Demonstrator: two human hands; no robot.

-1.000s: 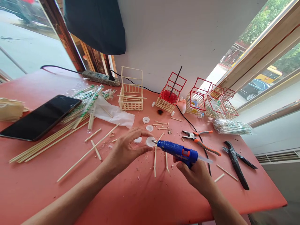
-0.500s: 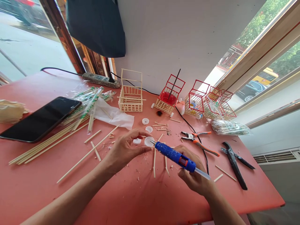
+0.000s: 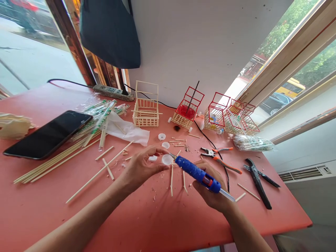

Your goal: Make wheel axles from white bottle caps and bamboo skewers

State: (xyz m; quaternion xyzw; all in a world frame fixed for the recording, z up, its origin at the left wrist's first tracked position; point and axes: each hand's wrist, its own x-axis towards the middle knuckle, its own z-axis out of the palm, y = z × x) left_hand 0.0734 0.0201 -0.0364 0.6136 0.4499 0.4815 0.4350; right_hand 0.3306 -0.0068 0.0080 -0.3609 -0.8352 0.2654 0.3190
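Observation:
My left hand (image 3: 141,166) pinches a small white cap (image 3: 167,159) between thumb and fingers, just above the red table (image 3: 157,217). My right hand (image 3: 211,189) grips a blue glue gun (image 3: 196,173), its nozzle tip touching the cap's upper edge. Another white cap (image 3: 152,158) lies just behind my left fingers. Thin wooden sticks (image 3: 172,176) lie on the table under the gun.
Two more white caps (image 3: 162,136) lie further back. A bare wooden basket (image 3: 146,108) and several red-framed baskets (image 3: 187,110) stand by the wall. Orange-handled pliers (image 3: 219,159) and black cutters (image 3: 257,180) lie right. A phone (image 3: 48,134), long sticks (image 3: 60,155) and a power strip (image 3: 112,92) sit left.
The glue gun tilted down and its nozzle moved left onto the cap in my left hand. My right hand shifted its grip over the gun. The view drifted slightly.

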